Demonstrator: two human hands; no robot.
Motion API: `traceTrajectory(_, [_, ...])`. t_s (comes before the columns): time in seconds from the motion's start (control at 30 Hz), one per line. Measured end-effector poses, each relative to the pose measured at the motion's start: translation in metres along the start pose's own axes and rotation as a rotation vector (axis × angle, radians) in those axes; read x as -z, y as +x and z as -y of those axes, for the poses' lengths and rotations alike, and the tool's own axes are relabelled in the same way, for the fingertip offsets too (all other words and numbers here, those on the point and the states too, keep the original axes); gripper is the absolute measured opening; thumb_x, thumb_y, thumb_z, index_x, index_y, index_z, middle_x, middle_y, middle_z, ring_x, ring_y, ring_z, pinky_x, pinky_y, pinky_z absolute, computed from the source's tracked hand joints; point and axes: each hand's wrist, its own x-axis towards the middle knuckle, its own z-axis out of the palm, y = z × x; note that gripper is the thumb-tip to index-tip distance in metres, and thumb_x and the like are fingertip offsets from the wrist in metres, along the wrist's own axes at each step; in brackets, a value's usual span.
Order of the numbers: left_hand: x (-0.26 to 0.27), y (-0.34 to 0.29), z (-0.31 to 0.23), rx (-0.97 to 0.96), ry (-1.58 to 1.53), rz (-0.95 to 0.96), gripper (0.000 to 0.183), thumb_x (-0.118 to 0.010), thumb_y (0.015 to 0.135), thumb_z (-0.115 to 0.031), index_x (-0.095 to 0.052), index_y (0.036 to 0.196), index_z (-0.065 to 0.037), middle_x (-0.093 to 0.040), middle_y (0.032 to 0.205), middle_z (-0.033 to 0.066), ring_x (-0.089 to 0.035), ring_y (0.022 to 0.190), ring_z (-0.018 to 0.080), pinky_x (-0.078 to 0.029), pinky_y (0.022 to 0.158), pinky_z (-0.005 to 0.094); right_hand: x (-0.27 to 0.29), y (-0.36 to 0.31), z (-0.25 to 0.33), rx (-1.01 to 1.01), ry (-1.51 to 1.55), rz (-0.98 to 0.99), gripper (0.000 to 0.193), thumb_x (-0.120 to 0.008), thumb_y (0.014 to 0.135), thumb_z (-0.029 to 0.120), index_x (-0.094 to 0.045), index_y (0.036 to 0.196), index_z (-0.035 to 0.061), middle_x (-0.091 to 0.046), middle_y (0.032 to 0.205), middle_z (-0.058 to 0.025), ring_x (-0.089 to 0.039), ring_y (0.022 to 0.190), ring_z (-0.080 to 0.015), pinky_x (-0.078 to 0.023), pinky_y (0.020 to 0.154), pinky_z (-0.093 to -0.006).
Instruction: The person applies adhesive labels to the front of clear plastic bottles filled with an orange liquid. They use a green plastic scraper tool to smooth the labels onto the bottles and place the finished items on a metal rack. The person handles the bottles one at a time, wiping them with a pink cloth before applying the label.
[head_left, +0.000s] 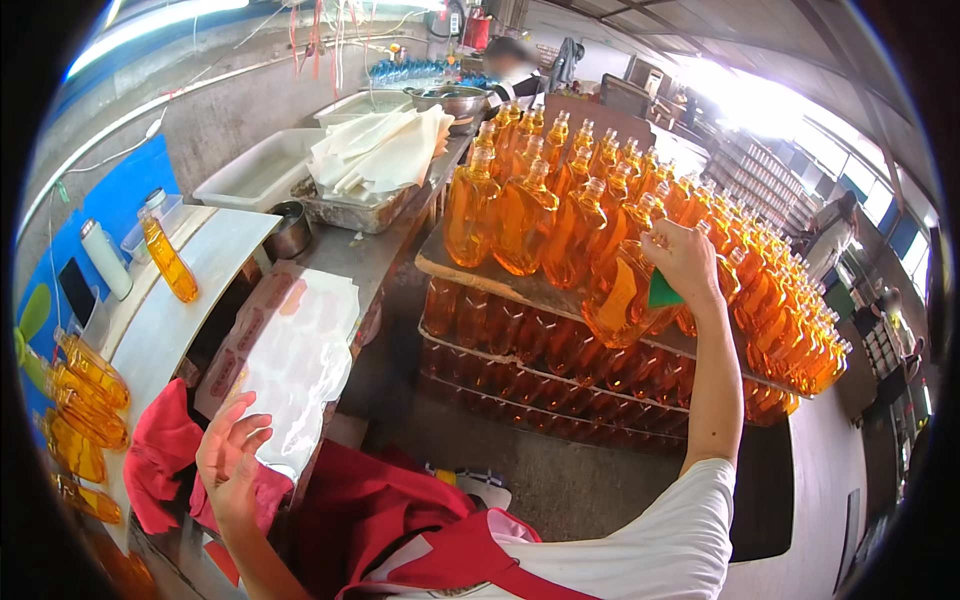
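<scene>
Your right hand (685, 262): clamped on amber bottle (612, 308) at neck end, by front edge of board (500, 286). Your left hand (232, 462): fingers apart, holding nothing. Bottle likely stiff, weighty, slick, fragile; grip neck, support base.

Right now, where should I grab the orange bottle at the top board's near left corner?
Probably by the neck, coming from above: the orange bottle stands upright, and its slim neck rises above a wide body. Neighbouring bottles stand close on its right and behind, so its left side looks easier than those.
</scene>
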Motion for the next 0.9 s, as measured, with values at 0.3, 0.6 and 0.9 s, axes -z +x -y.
traceTrajectory(0.3, [-0.009,0.004,0.007,0.069,-0.005,-0.02,0.052,-0.069,0.086,-0.015,-0.053,0.132,0.003,-0.053,0.136,0.0192,-0.063,0.107,0.0232,-0.052,0.091,0.0354,-0.051,0.026,-0.048,-0.059,0.072,-0.1,0.027,-0.061,0.087,0.04,-0.069,0.088,0.0138,-0.063,0.062,-0.0136,-0.065,0.063,-0.0342,-0.05,0.062,-0.0442])
traceTrajectory(0.6, [-0.008,0.009,0.018,0.16,-0.013,0.019,0.051,-0.065,0.083,-0.007,-0.053,0.132,0.004,-0.053,0.136,0.0184,-0.062,0.108,0.0235,-0.05,0.093,0.0355,-0.057,0.046,-0.032,-0.142,-0.087,0.069,0.05,-0.059,0.087,0.057,-0.062,0.118,0.0178,-0.07,0.084,-0.0198,-0.068,0.085,-0.0394,-0.051,0.075,-0.0473])
traceTrajectory(0.9, [0.041,0.017,0.033,0.247,0.036,-0.048,0.046,-0.066,0.086,0.005,-0.054,0.13,0.001,-0.055,0.129,0.0092,-0.061,0.111,0.0206,-0.052,0.091,0.0316,-0.035,-0.008,0.042,0.19,0.208,-0.244,0.029,-0.059,0.097,0.013,-0.062,0.123,0.0021,-0.066,0.086,-0.0116,-0.046,0.059,-0.0196,-0.038,0.055,-0.031])
